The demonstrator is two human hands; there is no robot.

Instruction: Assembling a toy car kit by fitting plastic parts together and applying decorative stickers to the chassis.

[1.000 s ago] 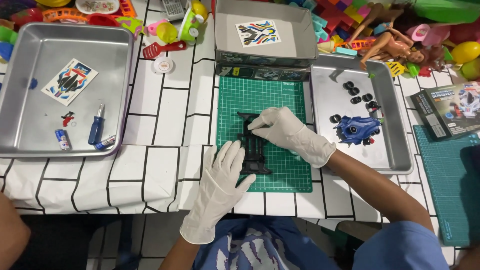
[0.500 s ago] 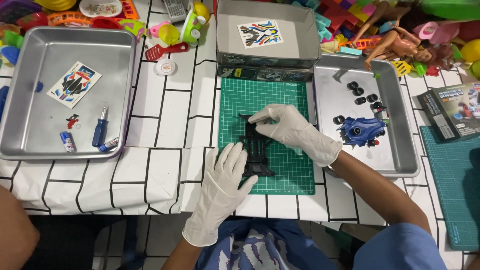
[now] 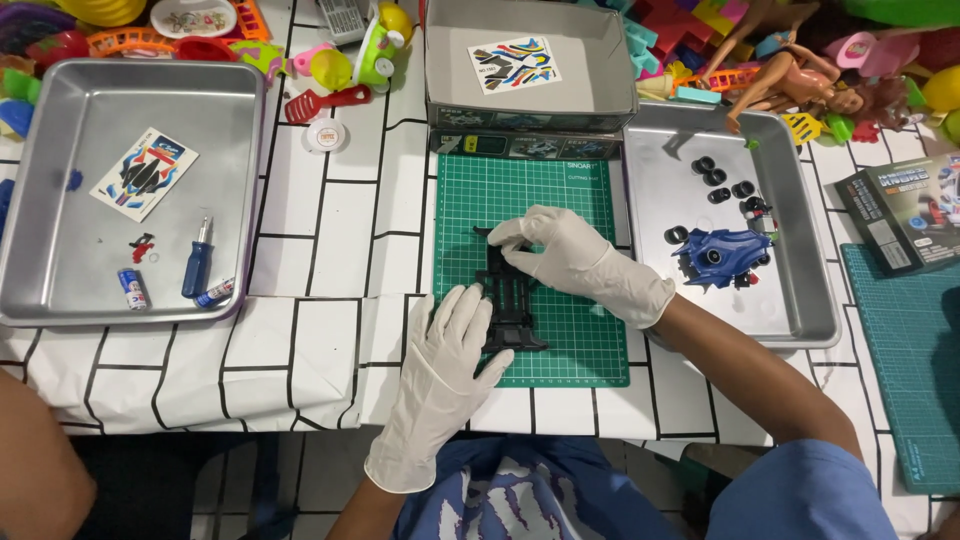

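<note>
A black toy car chassis point(image 3: 508, 300) lies on a green cutting mat point(image 3: 560, 195) in front of me. My left hand point(image 3: 450, 350), in a white glove, rests flat on the mat with its fingers against the chassis' left side. My right hand point(image 3: 570, 255), also gloved, presses down on the upper end of the chassis with curled fingers. A blue car body shell point(image 3: 725, 255) and several black wheels point(image 3: 715, 178) lie in the metal tray point(image 3: 800, 320) to the right.
A left metal tray point(image 3: 60, 200) holds a sticker sheet point(image 3: 145, 172), a blue screwdriver point(image 3: 197, 262) and small batteries. An open grey box point(image 3: 530, 105) with a sticker sheet stands behind the mat. Toys crowd the table's far edge; another mat point(image 3: 910, 380) and a printed box point(image 3: 905, 215) lie right.
Both hands stay on the chassis; my left hand has shifted slightly closer against its side. The view has moved a little.
</note>
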